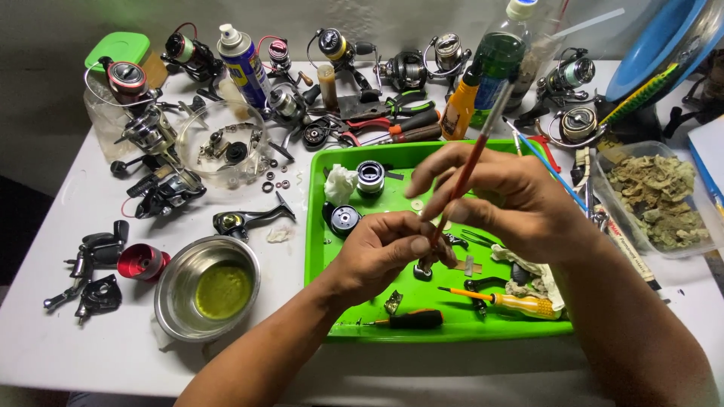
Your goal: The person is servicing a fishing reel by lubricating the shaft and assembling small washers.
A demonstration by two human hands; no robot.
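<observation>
My worktop [45, 226] is white and my tray [317, 226] bright green. The brush [471, 162] I hold has a red-brown handle with a silver ferrule. The steel bowl [175, 290] holds yellow-green liquid. One screwdriver [520, 304] has a yellow handle with orange shaft, the other [411, 319] is black and orange. The spool [142, 261] is red, the spray can [245, 68] blue with a white cap.

A single head-worn camera looks steeply down and forward from close above the white worktop [68, 226], facing the far wall, with the green tray [320, 226] near the frame's centre.
</observation>
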